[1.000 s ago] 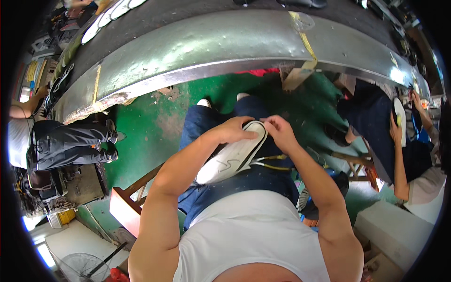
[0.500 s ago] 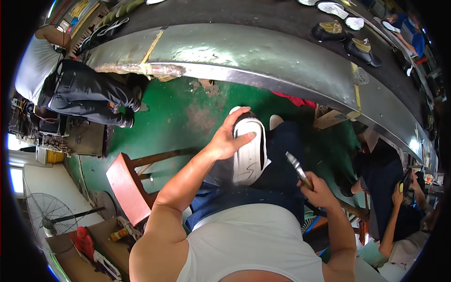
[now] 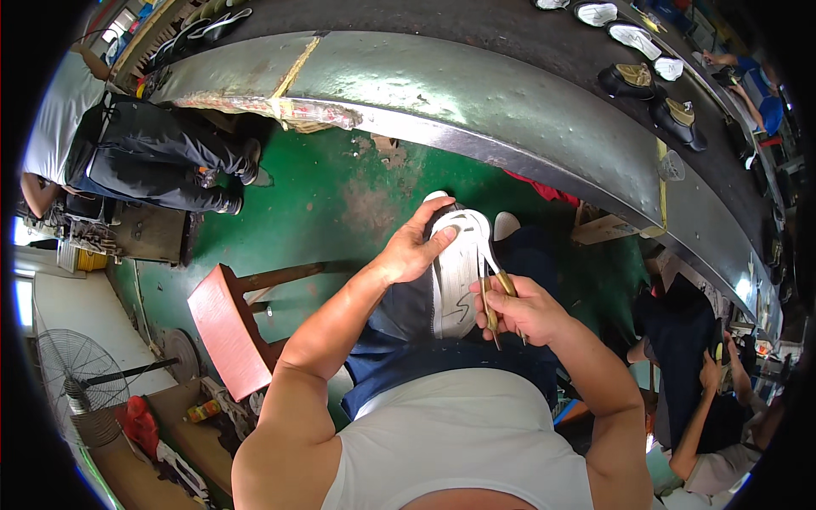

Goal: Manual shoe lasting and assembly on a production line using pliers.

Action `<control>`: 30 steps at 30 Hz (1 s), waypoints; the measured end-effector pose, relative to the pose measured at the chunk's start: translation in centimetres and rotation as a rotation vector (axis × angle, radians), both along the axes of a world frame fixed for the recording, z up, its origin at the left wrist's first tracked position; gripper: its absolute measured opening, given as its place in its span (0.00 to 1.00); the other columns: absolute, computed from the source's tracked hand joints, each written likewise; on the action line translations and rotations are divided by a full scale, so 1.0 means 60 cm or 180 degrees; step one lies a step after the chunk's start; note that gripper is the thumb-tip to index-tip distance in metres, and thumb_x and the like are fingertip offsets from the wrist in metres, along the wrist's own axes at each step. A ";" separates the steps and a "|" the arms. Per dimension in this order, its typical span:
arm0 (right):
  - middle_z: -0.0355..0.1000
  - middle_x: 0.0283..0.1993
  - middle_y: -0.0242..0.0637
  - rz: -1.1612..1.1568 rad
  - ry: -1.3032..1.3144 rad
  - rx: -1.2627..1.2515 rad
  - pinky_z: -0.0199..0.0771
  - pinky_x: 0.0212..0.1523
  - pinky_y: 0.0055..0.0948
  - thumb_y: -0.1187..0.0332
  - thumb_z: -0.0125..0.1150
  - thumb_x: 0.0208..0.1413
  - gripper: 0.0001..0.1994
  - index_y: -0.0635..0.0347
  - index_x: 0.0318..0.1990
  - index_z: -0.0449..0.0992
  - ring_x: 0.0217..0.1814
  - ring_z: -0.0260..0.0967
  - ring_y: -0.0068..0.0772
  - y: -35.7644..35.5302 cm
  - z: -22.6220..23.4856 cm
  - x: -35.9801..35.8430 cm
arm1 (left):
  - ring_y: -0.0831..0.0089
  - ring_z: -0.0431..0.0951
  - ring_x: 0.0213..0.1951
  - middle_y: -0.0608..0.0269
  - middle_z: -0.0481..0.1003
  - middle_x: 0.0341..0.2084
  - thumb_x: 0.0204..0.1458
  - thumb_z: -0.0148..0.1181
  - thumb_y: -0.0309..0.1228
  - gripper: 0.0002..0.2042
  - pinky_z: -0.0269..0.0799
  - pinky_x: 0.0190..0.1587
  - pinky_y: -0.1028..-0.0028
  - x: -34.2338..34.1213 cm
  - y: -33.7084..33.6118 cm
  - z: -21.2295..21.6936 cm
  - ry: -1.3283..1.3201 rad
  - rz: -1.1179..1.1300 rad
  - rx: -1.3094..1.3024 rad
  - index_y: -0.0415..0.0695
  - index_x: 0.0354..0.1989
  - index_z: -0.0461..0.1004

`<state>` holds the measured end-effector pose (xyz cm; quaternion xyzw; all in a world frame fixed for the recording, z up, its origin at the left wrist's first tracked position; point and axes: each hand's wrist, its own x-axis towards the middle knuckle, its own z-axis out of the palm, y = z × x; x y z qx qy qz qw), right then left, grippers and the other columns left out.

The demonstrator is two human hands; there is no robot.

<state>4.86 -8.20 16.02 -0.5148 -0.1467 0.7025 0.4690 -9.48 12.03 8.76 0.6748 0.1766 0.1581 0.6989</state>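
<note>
A shoe point(image 3: 452, 293) rests on my lap, its white underside facing up with a dark squiggle on it. My left hand point(image 3: 414, 252) grips its far end, thumb pressed on the white face and fingers round the dark edge. In my right hand point(image 3: 527, 308) is a pair of pincers point(image 3: 492, 321) with brass-coloured handles, held spread. Their bright metal end lies against the right side of the shoe's far part; against the white material I cannot tell exactly what the jaws touch.
Ahead runs a long dark bench point(image 3: 476, 93) bearing black shoes point(image 3: 629, 81) and white soles point(image 3: 633, 38). A reddish stool point(image 3: 228, 331) stands at my left, with a fan point(image 3: 81, 382) beyond. One person point(image 3: 161, 153) stands far left; another point(image 3: 722, 382) works at right.
My right hand has moved left and inward, bringing the pincers from beside my lap to the shoe, their handles now visibly apart. My left hand still holds the shoe.
</note>
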 end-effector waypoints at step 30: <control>0.74 0.31 0.52 0.0743 -0.1931 -0.0323 0.75 0.38 0.41 0.67 0.55 0.63 0.11 0.68 0.42 0.71 0.33 0.74 0.56 -0.016 0.031 0.063 | 0.75 0.72 0.53 0.61 0.75 0.49 0.58 0.61 0.23 0.19 0.67 0.59 0.74 0.044 -0.002 -0.019 0.0206 0.0690 -0.0834 0.41 0.58 0.69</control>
